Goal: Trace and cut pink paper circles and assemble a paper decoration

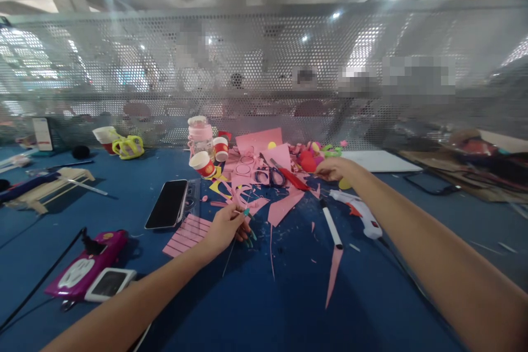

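My left hand is near the middle of the blue table, with thumb and index finger pinched on a thin strand. A striped pink paper lies beside its wrist. Farther back, my right hand reaches to the edge of a colourful pile with a red piece; its fingertips are bent together, and what they hold, if anything, is too small to tell. Between the hands lie pink paper scraps, dark-handled scissors and a red-handled tool. A white glue gun rests below my right forearm.
A black phone, a purple device and a wooden frame are on the left. Paper cups and a pink bottle stand behind. A marker lies right of centre. A perforated metal screen closes the back.
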Available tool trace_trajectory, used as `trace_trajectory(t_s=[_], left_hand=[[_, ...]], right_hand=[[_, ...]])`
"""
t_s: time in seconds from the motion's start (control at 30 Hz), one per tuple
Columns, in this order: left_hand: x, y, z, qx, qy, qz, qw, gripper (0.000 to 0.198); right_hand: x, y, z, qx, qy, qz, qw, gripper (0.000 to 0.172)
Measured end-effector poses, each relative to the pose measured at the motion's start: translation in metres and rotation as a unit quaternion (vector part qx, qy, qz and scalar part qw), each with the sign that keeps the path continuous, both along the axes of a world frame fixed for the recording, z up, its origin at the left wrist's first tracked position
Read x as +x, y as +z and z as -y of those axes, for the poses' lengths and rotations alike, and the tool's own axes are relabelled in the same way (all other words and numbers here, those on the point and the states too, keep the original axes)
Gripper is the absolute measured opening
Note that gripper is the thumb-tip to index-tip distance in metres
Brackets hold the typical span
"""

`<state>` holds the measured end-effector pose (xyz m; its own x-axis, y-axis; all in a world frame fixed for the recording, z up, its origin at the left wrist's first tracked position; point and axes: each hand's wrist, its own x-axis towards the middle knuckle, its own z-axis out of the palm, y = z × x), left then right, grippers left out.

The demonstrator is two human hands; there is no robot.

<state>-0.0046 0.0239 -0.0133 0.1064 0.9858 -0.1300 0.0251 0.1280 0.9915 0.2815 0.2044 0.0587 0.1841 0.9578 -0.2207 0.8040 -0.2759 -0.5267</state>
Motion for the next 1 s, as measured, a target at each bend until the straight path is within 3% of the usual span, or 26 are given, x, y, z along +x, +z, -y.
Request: trace_trajectory(t_s=[0.17, 0.33, 0.43, 0.57, 0.77, 1.0], left_hand=[[-0.001, -0.003, -0.001, 0.006, 0.004, 0.022, 1.0, 0.018], [-0.001, 0.003, 0.002, -0.006, 0.0, 0.051, 0.999, 0.016], [-0.001, 0.009, 0.005, -0.018, -0.002, 0.105, 0.994, 0.011], [-0.003, 0.015, 0.007, -0.048, 0.012, 0.196, 0.979, 0.007], [-0.008, 0.018, 0.008, -0.088, 0.016, 0.264, 0.96, 0.006], [-0.007, 0.016, 0.008, -0.112, -0.057, 0.268, 0.955, 0.006]], right_hand=[[-0.008, 0.024, 0.03, -0.092, 0.034, -0.119, 0.988, 0.019], [-0.026, 0.026, 0.08, -0.039, 0.092, -0.228, 0.969, 0.008], [-0.037, 0.018, 0.103, 0.012, 0.154, -0.354, 0.922, 0.013], [-0.053, 0.011, 0.121, 0.013, 0.203, -0.44, 0.875, 0.025], [-0.08, 0.002, 0.137, 0.025, 0.192, -0.489, 0.85, 0.021], [-0.106, -0.017, 0.15, -0.069, 0.157, -0.649, 0.741, 0.022]])
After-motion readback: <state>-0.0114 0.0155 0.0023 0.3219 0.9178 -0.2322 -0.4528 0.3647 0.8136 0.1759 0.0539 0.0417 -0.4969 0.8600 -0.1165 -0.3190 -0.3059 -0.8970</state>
